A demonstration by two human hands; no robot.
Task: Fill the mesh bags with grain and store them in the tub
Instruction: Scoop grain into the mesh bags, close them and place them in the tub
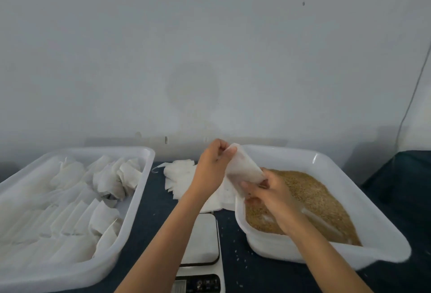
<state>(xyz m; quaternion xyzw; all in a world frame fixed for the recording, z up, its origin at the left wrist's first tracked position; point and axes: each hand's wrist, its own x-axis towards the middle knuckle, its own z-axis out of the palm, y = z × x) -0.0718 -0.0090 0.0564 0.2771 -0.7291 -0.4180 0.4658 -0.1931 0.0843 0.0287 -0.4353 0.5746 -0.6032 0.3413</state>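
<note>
A white mesh bag (242,167) is held tilted above the left rim of the white tub (331,162) that holds brown grain (312,197). My left hand (213,164) pinches the bag's upper end. Lower down, my right hand (268,190) grips its other end just over the grain. On the left stands a second white tub (142,171) with several filled white bags (70,204) lying in rows. A pile of flat empty bags (179,176) lies on the table between the two tubs.
A small digital scale (203,243) sits on the dark blue table (154,213) at the front, under my left forearm. Loose grains dot the cloth near it. A pale wall rises behind, with a thin cable (412,92) hanging at the right.
</note>
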